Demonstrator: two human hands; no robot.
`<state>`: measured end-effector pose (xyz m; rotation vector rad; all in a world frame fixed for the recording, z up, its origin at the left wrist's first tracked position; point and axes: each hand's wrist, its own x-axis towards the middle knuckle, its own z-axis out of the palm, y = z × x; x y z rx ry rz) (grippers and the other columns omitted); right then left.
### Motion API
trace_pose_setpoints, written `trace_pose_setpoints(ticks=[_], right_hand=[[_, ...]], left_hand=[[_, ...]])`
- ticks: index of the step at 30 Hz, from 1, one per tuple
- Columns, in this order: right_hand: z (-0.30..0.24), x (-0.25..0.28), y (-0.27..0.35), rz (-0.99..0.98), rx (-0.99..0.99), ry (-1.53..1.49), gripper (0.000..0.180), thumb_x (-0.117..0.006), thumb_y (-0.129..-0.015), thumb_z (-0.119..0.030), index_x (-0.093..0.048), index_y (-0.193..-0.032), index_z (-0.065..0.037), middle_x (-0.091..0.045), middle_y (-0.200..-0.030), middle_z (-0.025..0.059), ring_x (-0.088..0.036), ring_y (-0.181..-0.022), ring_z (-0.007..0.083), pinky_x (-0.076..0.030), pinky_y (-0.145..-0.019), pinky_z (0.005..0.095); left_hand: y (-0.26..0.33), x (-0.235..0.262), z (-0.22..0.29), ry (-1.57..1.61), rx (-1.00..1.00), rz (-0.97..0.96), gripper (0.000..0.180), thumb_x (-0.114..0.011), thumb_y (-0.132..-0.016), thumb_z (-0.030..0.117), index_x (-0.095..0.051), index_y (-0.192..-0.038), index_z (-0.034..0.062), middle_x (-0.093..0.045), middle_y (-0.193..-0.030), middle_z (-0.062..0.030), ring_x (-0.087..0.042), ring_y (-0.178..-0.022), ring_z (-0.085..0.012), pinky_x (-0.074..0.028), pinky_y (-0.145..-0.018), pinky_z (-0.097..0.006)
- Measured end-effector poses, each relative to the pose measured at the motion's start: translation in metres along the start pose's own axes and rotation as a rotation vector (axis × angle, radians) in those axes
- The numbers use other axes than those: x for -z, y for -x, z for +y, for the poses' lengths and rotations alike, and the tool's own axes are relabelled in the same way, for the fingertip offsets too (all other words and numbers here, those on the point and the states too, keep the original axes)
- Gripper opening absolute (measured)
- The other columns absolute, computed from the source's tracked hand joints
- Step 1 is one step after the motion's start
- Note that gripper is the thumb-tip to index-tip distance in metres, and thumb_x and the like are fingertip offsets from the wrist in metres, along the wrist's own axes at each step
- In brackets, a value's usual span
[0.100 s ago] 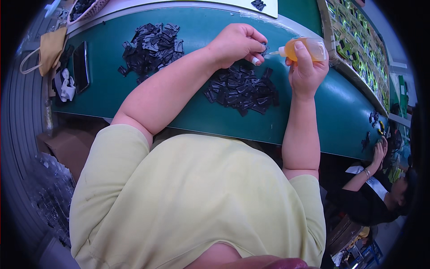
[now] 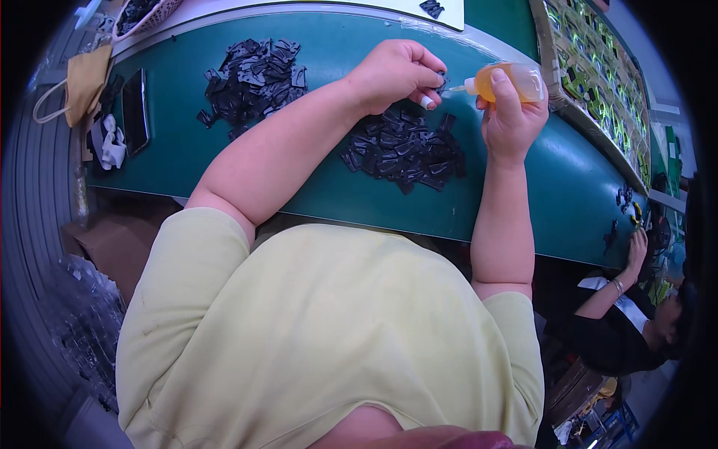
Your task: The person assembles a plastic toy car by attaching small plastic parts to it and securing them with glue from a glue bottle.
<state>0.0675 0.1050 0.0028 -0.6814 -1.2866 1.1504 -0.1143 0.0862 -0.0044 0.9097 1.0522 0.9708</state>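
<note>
My left hand pinches a small black plastic part between thumb and fingers; one fingertip wears a white covering. In my right hand lies a squeeze bottle of amber liquid, tipped sideways. Its thin nozzle points left and ends at or very near the black part; contact is too small to make out. Just below my left hand a pile of black plastic parts lies on the green table. Another pile of such parts is farther left, beyond my left forearm.
At the left end are a phone and a tan pouch-like item. A pink basket of black parts stands at the back left. A tray of shiny pieces lines the back right. A co-worker sits at the far right.
My hands, the bottle and the part hold nearly still. At the far right, the co-worker's hand has shifted slightly.
</note>
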Motion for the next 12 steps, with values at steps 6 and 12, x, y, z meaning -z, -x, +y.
trace_pose_setpoints(ticks=[6,12], right_hand=[[-0.001,-0.005,0.000,0.036,0.003,0.019,0.019,-0.069,-0.082,-0.015,-0.059,-0.091,-0.001,-0.063,-0.081,0.0071,-0.061,-0.064,0.0118,-0.049,-0.048,0.0206],[0.000,0.014,-0.011,0.035,0.015,-0.109,0.020,-0.061,-0.087,-0.016,-0.059,-0.099,0.000,-0.064,-0.082,0.0083,-0.063,-0.065,0.0152,-0.051,-0.051,0.0235]], left_hand=[[-0.001,0.000,0.002,0.003,0.007,0.000,0.024,-0.064,-0.082,0.003,-0.057,-0.104,-0.0058,-0.063,-0.083,-0.0114,-0.065,-0.065,-0.0155,-0.054,-0.061,-0.025],[-0.003,0.002,0.003,0.005,0.005,-0.016,0.026,-0.063,-0.083,0.004,-0.057,-0.107,-0.0054,-0.064,-0.084,-0.0121,-0.066,-0.065,-0.0163,-0.055,-0.061,-0.025]])
